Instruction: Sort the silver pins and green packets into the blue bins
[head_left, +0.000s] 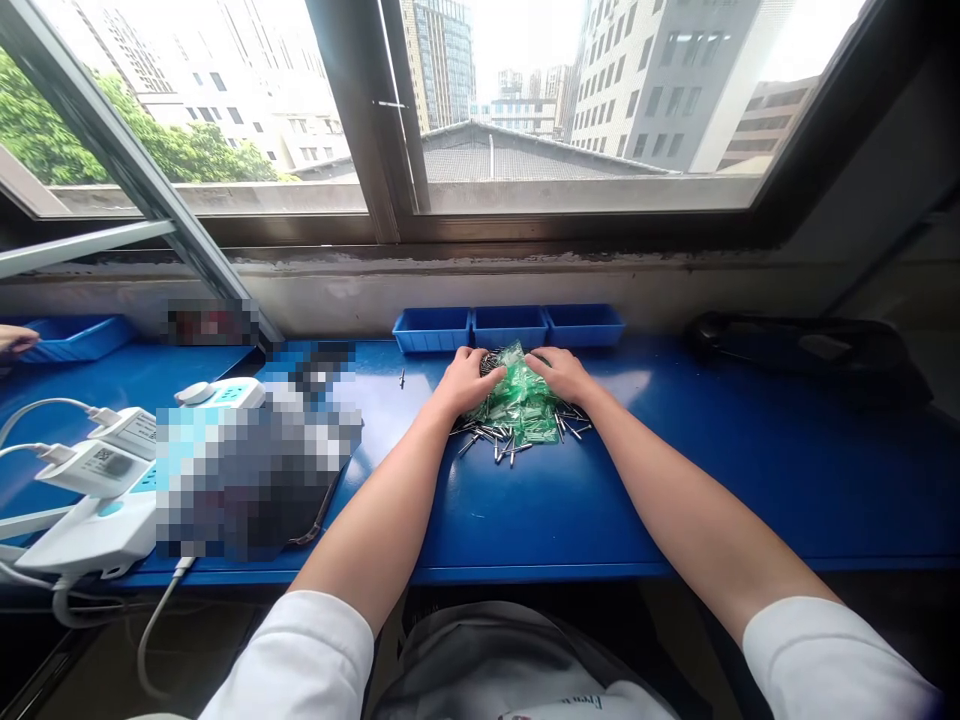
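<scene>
we are cupping a heap from both sides with bare hands: our left hand (465,384) is resting along its left edge, our right hand (562,374) along its right. between them, green plastic packets (523,388) are lying on and among slim metal pins (499,440), all sitting on the blue tabletop (510,515), just on our side of three blue bins (510,328). both hands are curving inward, but the fingertips are partly hiding, so we are not able to tell whether either is closing on anything. we are judging the packets to be light, soft and slippery, probably creasing easily; for these we are favouring a pinch at a flat edge or corner. the pins are looking stiff, smooth and hardly fragile, light singly, weightier by the handful; we are favouring cupped palms for many, or a pinch along the shaft for one. a loose pin (402,378) is lying apart, to the left.
</scene>
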